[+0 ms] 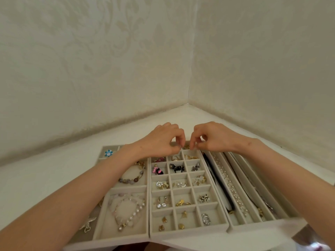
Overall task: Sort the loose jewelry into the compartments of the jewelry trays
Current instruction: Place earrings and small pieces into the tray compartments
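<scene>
1. Near field, 6 o'clock of my view. The grid tray [188,232] lies in the middle with its near rim towards me. The left tray [119,236] touches it at 7 o'clock and holds a pearl bracelet [130,212]. The channel tray [253,224] lies at 4 o'clock, with a pearl strand [228,180] along one channel. A silver ring [206,218] sits in the grid tray's nearest right cell.

2. Mid field. A pink charm [157,170] and a black dog charm [176,168] occupy neighbouring cells.

3. Far field, 12 o'clock of the grid tray. The left hand [163,140] and the right hand [212,136] meet over the far row of cells. Each has thumb and forefinger pressed together and the other fingers curled. Between the two pinches is a small gold piece [186,147], the item in hand, at about rim level. I judge that both hands grip it, one at each end; the contact is too small to confirm.

4. Procedure, as I judge it. Lower the piece into the chosen cell before letting go. Release one pinch first, then the other. Lay it down; do not drop it, since the dividers look low and the next cell at 6 o'clock already holds gold rings [190,157]. Hold both forearms clear of the filled cells beneath them.

5. Beyond the trays: the white tabletop [190,115] and the patterned wall [126,60], meeting in a corner at 12 o'clock.
</scene>
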`<control>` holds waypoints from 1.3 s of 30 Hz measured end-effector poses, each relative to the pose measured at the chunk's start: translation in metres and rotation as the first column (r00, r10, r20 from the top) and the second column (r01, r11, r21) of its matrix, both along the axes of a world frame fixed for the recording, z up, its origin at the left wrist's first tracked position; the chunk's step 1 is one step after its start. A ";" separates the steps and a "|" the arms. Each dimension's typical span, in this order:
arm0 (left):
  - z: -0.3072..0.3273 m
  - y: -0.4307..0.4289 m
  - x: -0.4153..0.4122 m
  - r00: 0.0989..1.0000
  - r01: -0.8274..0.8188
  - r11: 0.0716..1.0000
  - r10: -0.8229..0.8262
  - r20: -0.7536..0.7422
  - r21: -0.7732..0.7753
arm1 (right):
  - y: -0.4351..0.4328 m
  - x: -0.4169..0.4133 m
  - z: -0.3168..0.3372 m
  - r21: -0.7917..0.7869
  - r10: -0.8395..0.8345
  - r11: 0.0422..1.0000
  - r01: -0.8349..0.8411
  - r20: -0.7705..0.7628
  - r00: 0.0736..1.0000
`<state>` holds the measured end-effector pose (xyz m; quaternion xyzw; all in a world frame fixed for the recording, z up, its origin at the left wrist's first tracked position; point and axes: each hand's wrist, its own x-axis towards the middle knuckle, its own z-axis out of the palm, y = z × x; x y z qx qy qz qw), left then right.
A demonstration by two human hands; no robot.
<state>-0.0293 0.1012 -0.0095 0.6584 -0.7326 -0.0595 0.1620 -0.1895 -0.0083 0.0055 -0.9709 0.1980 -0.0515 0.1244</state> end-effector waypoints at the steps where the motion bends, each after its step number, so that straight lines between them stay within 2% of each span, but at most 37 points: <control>1: -0.001 0.002 0.000 1.000 0.015 1.000 -0.015 0.011 0.012 | 0.003 -0.001 0.001 -0.002 0.005 1.000 -0.005 -0.014 1.000; 6: -0.001 0.005 -0.001 0.998 0.060 0.998 -0.061 0.019 0.023 | 0.015 -0.006 0.003 -0.017 0.013 1.000 -0.015 -0.098 0.995; 12: -0.004 0.004 -0.006 0.970 0.090 0.994 -0.100 0.223 0.054 | 0.020 -0.008 0.000 -0.180 -0.036 0.984 0.009 -0.144 0.989; 18: -0.006 0.001 -0.007 0.946 0.101 0.994 -0.107 0.307 0.035 | 0.024 -0.007 0.001 -0.200 -0.048 0.980 0.018 -0.143 0.989; 21: -0.005 0.001 -0.007 0.945 0.097 0.994 -0.105 0.310 0.042 | 0.024 -0.008 0.003 -0.179 -0.048 0.984 0.024 -0.133 0.990; 26: -0.004 0.002 -0.007 0.943 0.098 0.994 -0.108 0.315 0.046 | 0.019 -0.010 0.007 -0.135 -0.075 0.988 0.071 -0.026 0.997; 30: -0.003 0.001 -0.007 0.943 0.101 0.994 -0.112 0.313 0.050 | 0.019 -0.011 0.006 -0.098 -0.066 0.993 0.060 -0.059 0.996; 39: 0.000 0.005 0.002 0.987 0.063 0.996 -0.052 0.149 -0.065 | 0.019 -0.003 0.001 -0.130 -0.031 0.991 0.019 -0.091 0.995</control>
